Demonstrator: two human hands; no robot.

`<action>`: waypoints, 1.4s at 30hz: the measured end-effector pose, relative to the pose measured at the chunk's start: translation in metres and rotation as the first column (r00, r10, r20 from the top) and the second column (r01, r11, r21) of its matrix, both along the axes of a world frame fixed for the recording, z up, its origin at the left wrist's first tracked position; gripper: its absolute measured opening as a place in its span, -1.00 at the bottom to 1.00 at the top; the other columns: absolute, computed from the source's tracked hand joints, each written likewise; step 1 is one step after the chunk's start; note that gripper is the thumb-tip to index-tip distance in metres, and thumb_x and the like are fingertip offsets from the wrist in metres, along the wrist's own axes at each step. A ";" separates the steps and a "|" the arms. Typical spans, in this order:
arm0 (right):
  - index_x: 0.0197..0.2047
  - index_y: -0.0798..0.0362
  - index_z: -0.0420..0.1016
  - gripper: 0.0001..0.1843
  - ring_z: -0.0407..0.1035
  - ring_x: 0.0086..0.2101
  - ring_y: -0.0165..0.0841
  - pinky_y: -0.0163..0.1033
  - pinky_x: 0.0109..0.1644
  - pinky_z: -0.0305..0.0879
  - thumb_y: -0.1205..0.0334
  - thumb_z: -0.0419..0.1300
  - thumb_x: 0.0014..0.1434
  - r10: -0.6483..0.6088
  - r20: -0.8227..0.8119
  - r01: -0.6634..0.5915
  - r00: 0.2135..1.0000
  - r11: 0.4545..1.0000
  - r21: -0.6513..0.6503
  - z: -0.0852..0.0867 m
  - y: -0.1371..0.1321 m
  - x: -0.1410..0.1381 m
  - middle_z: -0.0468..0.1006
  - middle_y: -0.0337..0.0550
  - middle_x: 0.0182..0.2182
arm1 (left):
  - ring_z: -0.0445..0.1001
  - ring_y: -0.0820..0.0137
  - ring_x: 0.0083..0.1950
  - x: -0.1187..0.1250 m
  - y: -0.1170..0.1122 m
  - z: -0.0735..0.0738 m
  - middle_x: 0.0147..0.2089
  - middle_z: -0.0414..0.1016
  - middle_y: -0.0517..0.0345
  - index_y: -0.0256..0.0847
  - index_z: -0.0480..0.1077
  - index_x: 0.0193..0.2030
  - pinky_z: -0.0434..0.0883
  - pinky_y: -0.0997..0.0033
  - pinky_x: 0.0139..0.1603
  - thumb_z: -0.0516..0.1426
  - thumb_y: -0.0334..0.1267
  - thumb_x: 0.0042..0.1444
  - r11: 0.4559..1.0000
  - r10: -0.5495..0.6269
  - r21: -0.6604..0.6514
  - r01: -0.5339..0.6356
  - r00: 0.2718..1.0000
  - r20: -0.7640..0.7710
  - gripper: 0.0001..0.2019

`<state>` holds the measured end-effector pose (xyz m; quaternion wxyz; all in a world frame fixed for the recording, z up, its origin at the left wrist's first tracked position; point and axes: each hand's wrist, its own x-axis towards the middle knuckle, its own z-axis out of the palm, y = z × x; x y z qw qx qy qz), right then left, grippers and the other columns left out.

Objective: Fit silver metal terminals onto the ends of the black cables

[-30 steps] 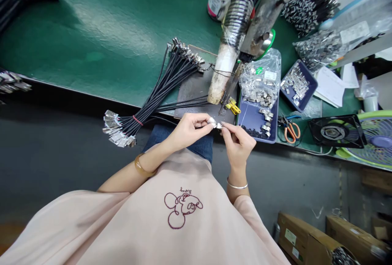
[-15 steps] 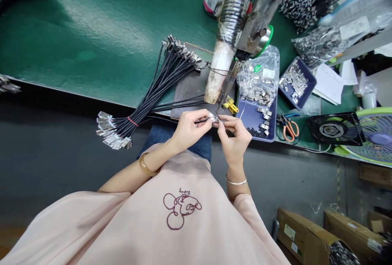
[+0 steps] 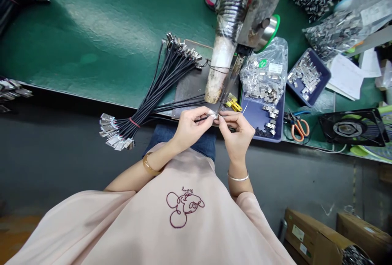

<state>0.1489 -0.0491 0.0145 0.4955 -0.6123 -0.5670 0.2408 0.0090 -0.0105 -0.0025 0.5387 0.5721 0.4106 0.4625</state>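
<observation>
At the near edge of the green surface [image 3: 107,32], just above the lap, a black cable [image 3: 200,119] in the left hand [image 3: 190,129]: fingers nearly closed, with thumb and index finger pinched around it close to its end. Directly opposite, in the right hand [image 3: 238,134], thumb and index fingertips pressed together on a small pale piece [image 3: 216,116] at that same end, too small and partly covered for its form to be told; other fingers loosely bent. Just beyond the hands, the whitish mouth of a ribbed hose [image 3: 220,59], slanting downward alongside a slim metal rod [image 3: 231,81], with a green-rimmed spool [image 3: 271,32] farther up. Beneath the hose, a dark plate [image 3: 186,85]; near the right hand, a yellow clip-like object [image 3: 234,103]. To the left, a bundle of black cables [image 3: 153,87] with metal ends, gathered by a red band [image 3: 134,122], partly on the plate and partly overhanging the edge. To the right, a blue tray [image 3: 251,114] with a clear bag [image 3: 268,63], loose metal connectors [image 3: 271,114] and tiny black parts [image 3: 261,132]; next to it, a smaller tray [image 3: 314,101] of metal pieces, orange-handled pliers [image 3: 300,130] and a black fan [image 3: 352,128]. On the floor at lower right, cardboard boxes [image 3: 306,232].
</observation>
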 end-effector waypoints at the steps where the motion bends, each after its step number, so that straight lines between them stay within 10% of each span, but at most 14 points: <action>1: -0.33 -0.01 0.48 -0.94 0.59 -0.32 -0.42 -0.28 -0.21 0.63 0.26 0.26 0.21 0.000 0.013 0.000 1.000 1.000 -0.002 0.001 0.000 0.000 0.63 -0.24 -0.24 | 0.50 0.48 -0.37 0.000 0.000 0.000 -0.38 0.55 0.15 -0.31 0.51 -0.32 0.43 0.57 -0.34 0.18 -0.33 0.14 1.000 -0.003 -0.005 0.003 1.000 -0.001 -0.89; 24: -0.34 0.00 0.47 -0.91 0.57 -0.29 -0.42 -0.28 -0.19 0.62 0.26 0.24 0.23 0.054 0.062 -0.052 0.997 0.998 -0.036 0.002 -0.005 0.003 0.62 -0.24 -0.26 | 0.21 0.57 -0.56 -0.002 0.002 -0.006 -0.59 0.26 0.30 -0.29 0.48 -0.36 0.18 0.56 -0.51 0.19 -0.28 0.13 0.990 -0.103 -0.099 0.103 0.995 0.011 -0.88; 42: -0.37 0.00 0.48 -0.90 0.58 -0.28 -0.41 -0.28 -0.18 0.60 0.30 0.24 0.21 0.081 0.126 -0.078 0.989 0.996 -0.033 0.010 -0.005 0.004 0.62 -0.22 -0.22 | 0.34 0.49 -0.48 -0.002 0.002 -0.002 -0.51 0.41 0.21 -0.28 0.48 -0.41 0.31 0.52 -0.42 0.18 -0.25 0.15 0.996 -0.082 -0.042 0.080 0.996 -0.041 -0.83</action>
